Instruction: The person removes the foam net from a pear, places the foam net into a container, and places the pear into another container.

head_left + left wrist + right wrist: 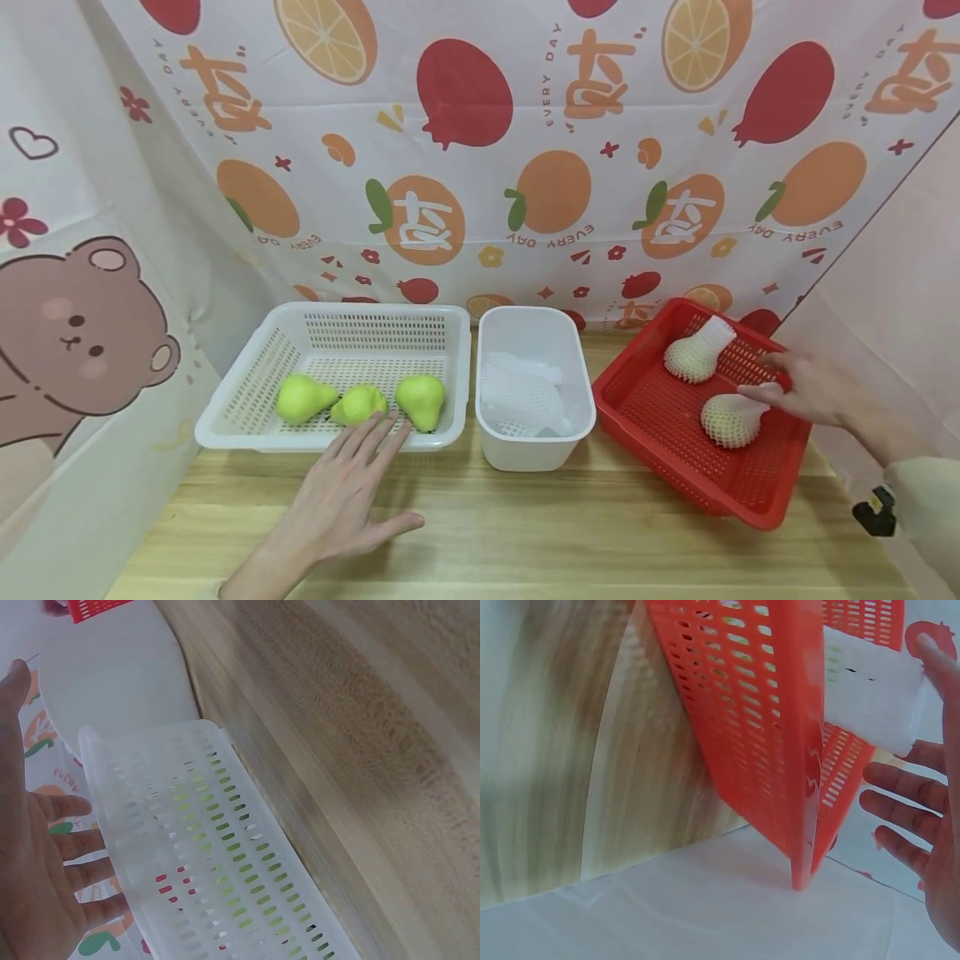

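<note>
The nearer netted pear [727, 421] lies in the red basket [656, 412] on the right, its long axis slanting far and right toward the right hand [808, 390], the closer one, whose grip is spread wide. A second netted pear [691, 358] sits farther off in that basket; on the left, a white basket [243, 440] holds three green pears [302, 398], with the left hand [347, 493], grip also wide, at its near rim, and a white bin [527, 455] between the baskets holds foam netting [521, 387]

A white fruit-printed cloth [480, 175] hangs behind the light wooden table [510, 533], a bear-printed cloth [82, 325] leftward.
</note>
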{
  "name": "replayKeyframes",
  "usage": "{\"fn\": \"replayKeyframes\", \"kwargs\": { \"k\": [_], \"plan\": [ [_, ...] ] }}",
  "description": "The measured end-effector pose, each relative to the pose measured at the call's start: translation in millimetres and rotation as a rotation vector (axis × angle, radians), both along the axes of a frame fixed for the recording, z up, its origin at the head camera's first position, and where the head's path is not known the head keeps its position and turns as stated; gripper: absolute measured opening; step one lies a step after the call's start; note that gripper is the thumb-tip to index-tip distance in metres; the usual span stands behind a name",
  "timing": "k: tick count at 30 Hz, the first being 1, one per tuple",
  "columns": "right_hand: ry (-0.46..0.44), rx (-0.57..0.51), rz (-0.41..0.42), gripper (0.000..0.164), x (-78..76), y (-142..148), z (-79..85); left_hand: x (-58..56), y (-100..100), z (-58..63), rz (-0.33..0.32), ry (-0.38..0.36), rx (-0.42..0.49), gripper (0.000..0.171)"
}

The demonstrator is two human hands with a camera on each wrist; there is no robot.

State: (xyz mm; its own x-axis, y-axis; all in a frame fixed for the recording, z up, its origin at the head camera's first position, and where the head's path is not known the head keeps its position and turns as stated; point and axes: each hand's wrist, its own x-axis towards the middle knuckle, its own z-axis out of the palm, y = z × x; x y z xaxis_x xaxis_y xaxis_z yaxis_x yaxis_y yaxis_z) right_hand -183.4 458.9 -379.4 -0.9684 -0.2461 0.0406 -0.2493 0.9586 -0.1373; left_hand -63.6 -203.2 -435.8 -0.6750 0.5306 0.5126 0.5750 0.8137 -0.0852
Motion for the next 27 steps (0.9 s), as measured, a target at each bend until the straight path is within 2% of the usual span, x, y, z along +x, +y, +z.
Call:
{"fn": "replayKeyframes", "kwargs": {
  "k": [10,14,21,27],
  "plan": [
    [-0.097,0.022,0.006,0.073,8.5,5,-0.9,1.9,0,0.8,0.02,0.003,-0.005,0.109],
    [-0.104,0.039,0.014,0.067,10.8,6,-5.3,1.2,0,1.2,0.013,0.006,-0.003,0.109],
    [-0.127,0.047,-0.007,0.071,14.5,5,-9.0,0.8,0,1.2,0.012,0.002,-0.003,0.108],
    [-0.112,0.071,-0.031,0.072,13.7,9,-12.2,0.8,0,1.6,0.013,-0.008,-0.007,0.108]
  ]
}}
